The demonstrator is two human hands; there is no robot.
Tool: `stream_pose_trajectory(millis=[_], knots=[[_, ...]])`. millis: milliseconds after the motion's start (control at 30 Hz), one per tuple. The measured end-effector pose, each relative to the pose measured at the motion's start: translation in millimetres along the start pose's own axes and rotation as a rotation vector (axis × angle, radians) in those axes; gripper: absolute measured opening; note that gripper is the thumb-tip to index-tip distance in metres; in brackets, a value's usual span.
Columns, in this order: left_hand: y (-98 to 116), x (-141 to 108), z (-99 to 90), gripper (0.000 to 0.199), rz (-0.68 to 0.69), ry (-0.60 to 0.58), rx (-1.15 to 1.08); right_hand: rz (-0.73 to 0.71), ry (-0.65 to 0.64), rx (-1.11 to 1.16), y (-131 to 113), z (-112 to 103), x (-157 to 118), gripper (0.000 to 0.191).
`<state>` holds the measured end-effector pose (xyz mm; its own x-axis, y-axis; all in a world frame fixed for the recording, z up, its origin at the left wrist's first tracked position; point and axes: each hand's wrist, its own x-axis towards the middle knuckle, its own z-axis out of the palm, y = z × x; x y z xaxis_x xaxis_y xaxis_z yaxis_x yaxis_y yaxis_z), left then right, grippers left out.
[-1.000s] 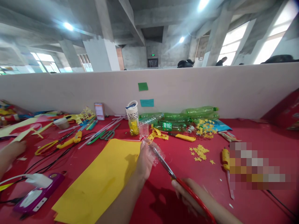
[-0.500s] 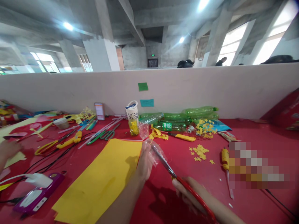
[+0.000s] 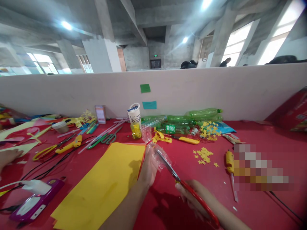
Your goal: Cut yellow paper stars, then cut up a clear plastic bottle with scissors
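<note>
My left hand (image 3: 148,166) is closed on a piece of clear plastic (image 3: 163,157), just right of the yellow paper (image 3: 100,182). Red-handled scissors (image 3: 199,199) are in my right hand (image 3: 189,193), their blades pointing up and left over the plastic. How far the blades are parted is hard to tell. Behind my left hand stands a clear plastic cup-like piece (image 3: 146,132), beside a white patterned cup (image 3: 134,116) with a yellow lower part. Yellow paper scraps (image 3: 161,137) lie near it.
Green bottles (image 3: 177,123) lie along the partition (image 3: 107,92). Yellow stars (image 3: 203,155), a box cutter (image 3: 189,140) and a glue gun (image 3: 229,161) are at right. At left are a purple power strip (image 3: 38,201), cables, another glue gun (image 3: 69,145) and another person's hand (image 3: 9,157).
The view has shifted slightly. My hands, the plastic and the scissors keep nearly the same arrangement. At the far left, the other person's hand has moved down onto the pale paper.
</note>
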<state>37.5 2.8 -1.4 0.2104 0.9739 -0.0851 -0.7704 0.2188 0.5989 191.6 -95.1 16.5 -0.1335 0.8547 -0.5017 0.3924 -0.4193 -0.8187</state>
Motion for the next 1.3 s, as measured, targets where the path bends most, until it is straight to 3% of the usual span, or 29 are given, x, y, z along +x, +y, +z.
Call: stream_pose_trajectory(millis=[200, 500, 733, 1067, 1300], knots=[[-4, -4, 4.5, 0.034, -0.02, -0.075, 0.052, -0.081, -0.024, 0.033, 3, -4, -4, 0.056], [-8, -2, 1.6, 0.035, -0.013, -0.051, 0.057, -0.004, 0.034, 0.031, 2, 1, -2, 0.051], [-8, -3, 3.5, 0.031, -0.01, -0.057, 0.047, -0.03, 0.015, 0.101, 1, 1, -2, 0.056], [-20, -5, -0.9, 0.046, -0.001, 0.025, 0.034, -0.061, 0.016, 0.118, 5, 3, 0, 0.057], [-17, -5, 2.2, 0.041, 0.008, -0.027, 0.043, -0.051, 0.022, 0.114, 5, 2, 1, 0.059]])
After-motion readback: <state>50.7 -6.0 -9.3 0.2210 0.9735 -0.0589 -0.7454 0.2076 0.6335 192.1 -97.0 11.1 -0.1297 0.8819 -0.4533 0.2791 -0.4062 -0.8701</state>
